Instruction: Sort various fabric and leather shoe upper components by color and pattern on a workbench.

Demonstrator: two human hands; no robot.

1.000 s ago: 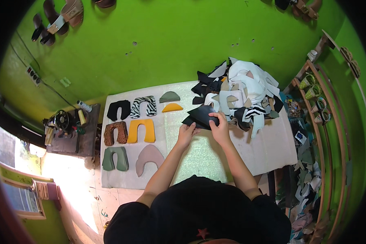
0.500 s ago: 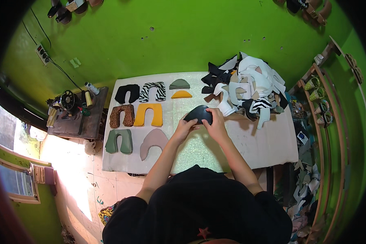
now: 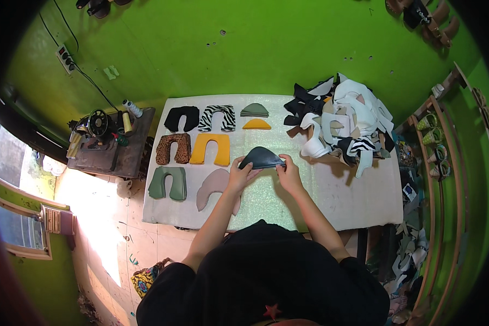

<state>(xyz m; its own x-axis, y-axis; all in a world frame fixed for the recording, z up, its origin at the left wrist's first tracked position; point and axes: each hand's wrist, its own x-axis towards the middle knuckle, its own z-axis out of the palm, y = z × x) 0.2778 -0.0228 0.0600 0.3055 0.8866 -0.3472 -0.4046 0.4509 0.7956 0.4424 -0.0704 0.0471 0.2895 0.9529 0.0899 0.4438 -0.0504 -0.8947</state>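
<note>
Between my hands, above the pale tabletop, is a stack of black half-moon pieces [image 3: 261, 157]. My left hand [image 3: 241, 175] is closed on its left end, thumb on top. At the right end, my right hand [image 3: 288, 169] pinches the corner. Beyond it lie a green half-moon stack [image 3: 254, 110] and a yellow half-moon stack [image 3: 257, 124]. To the left sit arch-shaped stacks: black [image 3: 173, 118], zebra-striped [image 3: 216, 116], leopard-spotted [image 3: 173, 149], yellow [image 3: 211, 145] and green [image 3: 168, 183]. A pink curved stack [image 3: 212, 187] is partly hidden by my left forearm.
A heap of offcuts [image 3: 342, 122] covers the table's far right. A sewing machine [image 3: 96, 126] stands on a small table at left. On the right, a wooden rack [image 3: 436, 163] holds sandals [image 3: 432, 136]. More scraps [image 3: 406, 244] lie below the table's right edge.
My right hand has moved outward to the stack's right corner, showing more of its curved face. The whole scene has shifted slightly rightward in the view.
</note>
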